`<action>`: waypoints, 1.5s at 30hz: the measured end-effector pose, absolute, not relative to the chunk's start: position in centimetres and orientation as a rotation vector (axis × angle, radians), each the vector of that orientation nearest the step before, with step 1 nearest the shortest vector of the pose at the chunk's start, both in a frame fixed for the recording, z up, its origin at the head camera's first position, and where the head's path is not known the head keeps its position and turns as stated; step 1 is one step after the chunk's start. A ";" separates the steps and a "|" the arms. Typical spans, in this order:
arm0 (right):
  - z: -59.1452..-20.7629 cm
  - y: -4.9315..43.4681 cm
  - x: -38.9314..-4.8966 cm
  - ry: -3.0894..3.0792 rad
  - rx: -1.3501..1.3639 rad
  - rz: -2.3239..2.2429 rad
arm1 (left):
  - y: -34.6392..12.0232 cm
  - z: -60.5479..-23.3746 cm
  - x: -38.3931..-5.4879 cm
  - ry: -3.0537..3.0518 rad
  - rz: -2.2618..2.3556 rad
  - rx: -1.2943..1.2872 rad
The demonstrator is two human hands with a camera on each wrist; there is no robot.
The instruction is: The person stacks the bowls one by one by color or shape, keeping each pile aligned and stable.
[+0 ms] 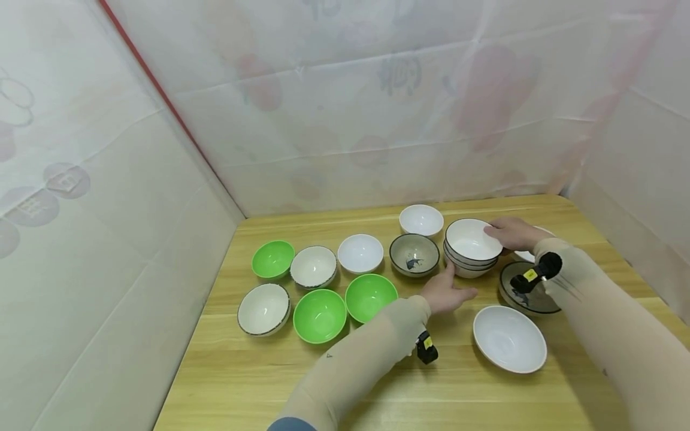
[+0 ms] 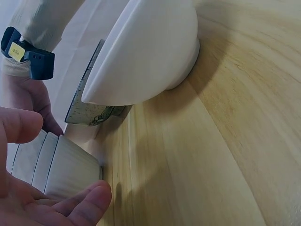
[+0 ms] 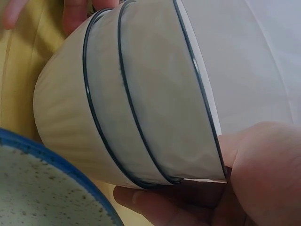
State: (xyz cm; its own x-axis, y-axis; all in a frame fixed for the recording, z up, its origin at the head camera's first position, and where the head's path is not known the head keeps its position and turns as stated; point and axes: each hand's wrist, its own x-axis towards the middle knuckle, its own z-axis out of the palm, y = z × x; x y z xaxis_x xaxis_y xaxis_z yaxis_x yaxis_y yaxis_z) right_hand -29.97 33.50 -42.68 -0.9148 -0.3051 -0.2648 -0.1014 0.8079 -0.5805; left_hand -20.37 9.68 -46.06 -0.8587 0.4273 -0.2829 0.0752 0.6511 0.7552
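A stack of three white bowls with dark rims (image 1: 470,242) stands at the right of the table, one nested in another. My right hand (image 1: 512,233) holds its right side, the thumb at the top bowl's rim and the fingers against the outside, as the right wrist view shows. From the front left, my left hand (image 1: 446,292) reaches to the stack with fingers spread and fingertips at its side; its thumb points right. In the left wrist view the stacked bowls (image 2: 70,167) appear behind that hand. Close to the left is a grey bowl with a dark motif (image 1: 414,257).
Under my right forearm sits another grey bowl (image 1: 525,299), with a plain white bowl (image 1: 509,339) in front. Behind my right hand a white dish (image 1: 525,256) is partly hidden. Several green bowls (image 1: 320,317) and white bowls (image 1: 360,254) stand leftward. A sheeted wall (image 1: 377,149) bounds the back.
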 end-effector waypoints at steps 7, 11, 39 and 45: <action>-43.2 33.6 -30.4 2.643 -0.304 -0.844 | 9.3 -46.4 -20.3 2.417 1.120 0.393; -43.6 33.7 -30.8 2.661 -0.298 -0.836 | 9.1 -46.6 -20.1 2.419 1.121 0.413; -40.7 33.8 -16.2 3.108 -0.667 -0.709 | -2.1 -43.8 -13.6 2.383 1.206 1.009; -42.3 32.7 -16.1 3.068 -0.858 -0.662 | -3.5 -43.9 -12.8 2.407 1.260 0.997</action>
